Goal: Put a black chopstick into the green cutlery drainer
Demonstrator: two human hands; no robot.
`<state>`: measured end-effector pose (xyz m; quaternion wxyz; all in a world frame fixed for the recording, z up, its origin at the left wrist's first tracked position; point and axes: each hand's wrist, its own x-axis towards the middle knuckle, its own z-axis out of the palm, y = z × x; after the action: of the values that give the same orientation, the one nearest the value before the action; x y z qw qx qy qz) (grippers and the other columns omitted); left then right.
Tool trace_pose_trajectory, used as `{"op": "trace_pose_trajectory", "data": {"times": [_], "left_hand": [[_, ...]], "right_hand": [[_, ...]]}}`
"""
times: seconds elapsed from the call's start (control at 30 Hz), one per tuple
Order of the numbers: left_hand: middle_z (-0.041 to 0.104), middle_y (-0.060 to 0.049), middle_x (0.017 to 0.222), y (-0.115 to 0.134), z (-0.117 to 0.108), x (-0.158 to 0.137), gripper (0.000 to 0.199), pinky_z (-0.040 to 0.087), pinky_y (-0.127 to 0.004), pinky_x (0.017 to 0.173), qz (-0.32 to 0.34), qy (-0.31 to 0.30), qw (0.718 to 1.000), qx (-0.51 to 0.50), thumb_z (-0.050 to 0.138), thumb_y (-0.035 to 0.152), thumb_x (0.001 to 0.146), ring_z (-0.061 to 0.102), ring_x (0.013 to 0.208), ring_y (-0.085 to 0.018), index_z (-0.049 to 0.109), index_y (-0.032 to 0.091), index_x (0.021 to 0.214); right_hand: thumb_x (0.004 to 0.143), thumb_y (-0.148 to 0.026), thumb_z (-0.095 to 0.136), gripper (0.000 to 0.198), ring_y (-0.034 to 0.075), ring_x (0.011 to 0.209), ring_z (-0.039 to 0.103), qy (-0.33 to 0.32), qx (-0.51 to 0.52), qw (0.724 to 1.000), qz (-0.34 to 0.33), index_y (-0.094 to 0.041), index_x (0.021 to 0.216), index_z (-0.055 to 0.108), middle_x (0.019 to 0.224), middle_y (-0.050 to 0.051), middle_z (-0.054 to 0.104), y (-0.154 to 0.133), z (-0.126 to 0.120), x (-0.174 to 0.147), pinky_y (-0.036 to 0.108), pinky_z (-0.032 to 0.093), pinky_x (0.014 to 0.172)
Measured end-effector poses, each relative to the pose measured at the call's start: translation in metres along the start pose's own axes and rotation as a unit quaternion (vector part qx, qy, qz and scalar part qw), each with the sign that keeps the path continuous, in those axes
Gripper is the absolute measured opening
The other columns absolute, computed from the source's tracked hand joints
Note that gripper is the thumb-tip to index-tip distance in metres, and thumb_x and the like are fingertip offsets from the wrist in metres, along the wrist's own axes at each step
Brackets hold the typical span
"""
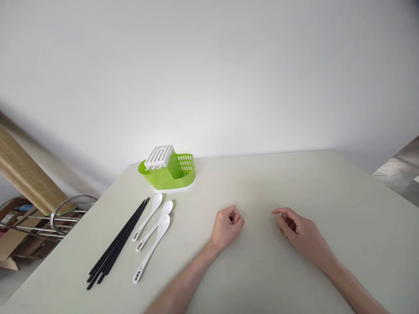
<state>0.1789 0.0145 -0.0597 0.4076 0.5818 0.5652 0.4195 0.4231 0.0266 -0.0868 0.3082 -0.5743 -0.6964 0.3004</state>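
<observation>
Plain white wall (pixel 209 65) behind, filling most of the view. Below it a pale, off-white tabletop (pixel 294 270), smooth and matt, running from the wall toward the camera. At far right, a strip of grey tiled floor (pixel 401 168). At far left, below the tabletop's edge, a slanted roll of bamboo matting (pixel 22 174), a metal wire rack (pixel 62 216) and brown cardboard boxes (pixel 16 244).

On the tabletop, one green cutlery holder (pixel 170 171) on a white base, close to the wall edge, with a white slotted insert tilted at its left side and a slotted green wall at its right. In front of it and to the left, a bundle of black chopsticks (pixel 118 243) lying diagonally, pressed together, exact count not clear. Just beside them to the right, three white spoons (pixel 152 237), bowls toward the holder, handles toward the camera, each with a small printed mark near the handle end.

Two bare forearms reaching in from the bottom edge. Left hand (pixel 226 227) resting on the tabletop right of the spoons and apart from them, fingers (pixel 234 216) clenched into a loose fist, holding nothing. Right hand (pixel 296 231) resting further right, fingers curled inward and relaxed, thumb and forefinger tips near each other, grasping nothing visible.
</observation>
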Motion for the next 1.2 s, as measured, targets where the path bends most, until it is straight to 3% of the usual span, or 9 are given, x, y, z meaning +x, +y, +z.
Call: {"op": "trace_pose_trajectory", "data": {"times": [0.77, 0.9, 0.97, 1.07, 1.2], "left_hand": [[0.029, 0.008, 0.06, 0.0, 0.0, -0.002, 0.028, 0.02, -0.025, 0.055, 0.006, -0.001, 1.0, 0.01, 0.054, 0.018, 0.076, 0.025, 0.06, -0.009, 0.029, 0.023, 0.065], [0.033, 0.007, 0.06, -0.001, 0.001, -0.003, 0.026, 0.023, -0.025, 0.057, 0.014, 0.031, 0.999, 0.042, 0.055, 0.017, 0.078, 0.028, 0.06, -0.01, 0.032, 0.023, 0.066], [0.045, 0.004, 0.067, -0.003, 0.002, -0.003, 0.021, 0.029, -0.025, 0.059, 0.043, 0.061, 0.995, 0.073, 0.055, 0.016, 0.078, 0.038, 0.064, -0.012, 0.039, 0.022, 0.068], [0.058, -0.005, 0.094, -0.006, 0.0, -0.001, 0.009, 0.042, -0.027, 0.069, 0.095, 0.096, 0.984, 0.118, 0.056, 0.013, 0.08, 0.054, 0.087, -0.018, 0.052, 0.021, 0.079], [0.05, -0.013, 0.128, -0.012, -0.009, 0.006, 0.017, 0.05, -0.044, 0.099, 0.15, 0.168, 0.949, 0.219, 0.06, 0.012, 0.083, 0.055, 0.117, -0.026, 0.059, 0.021, 0.097]], "right_hand": [[0.099, -0.053, 0.045, 0.035, 0.02, 0.063, 0.061, -0.002, 0.007, 1.0, 0.001, -0.027, 0.108, 0.067, 0.072, 0.0, 0.067, 0.0, 0.001, -0.001, 0.031, 0.047, 0.062], [0.099, -0.054, 0.044, 0.035, 0.02, 0.063, 0.06, 0.0, 0.005, 1.0, 0.001, -0.028, 0.108, 0.067, 0.071, -0.001, 0.066, 0.0, 0.001, -0.001, 0.031, 0.047, 0.062], [0.1, -0.054, 0.044, 0.035, 0.02, 0.064, 0.06, -0.005, 0.005, 1.0, 0.005, -0.028, 0.108, 0.066, 0.071, -0.001, 0.066, 0.0, 0.001, -0.001, 0.031, 0.047, 0.063], [0.1, -0.055, 0.043, 0.036, 0.02, 0.064, 0.06, -0.009, 0.007, 1.0, 0.008, -0.028, 0.108, 0.066, 0.072, 0.0, 0.067, -0.001, 0.001, -0.001, 0.031, 0.047, 0.063], [0.099, -0.056, 0.044, 0.037, 0.02, 0.063, 0.06, -0.009, 0.01, 1.0, 0.009, -0.028, 0.107, 0.067, 0.072, 0.0, 0.066, -0.003, 0.0, -0.001, 0.031, 0.047, 0.062]]}}
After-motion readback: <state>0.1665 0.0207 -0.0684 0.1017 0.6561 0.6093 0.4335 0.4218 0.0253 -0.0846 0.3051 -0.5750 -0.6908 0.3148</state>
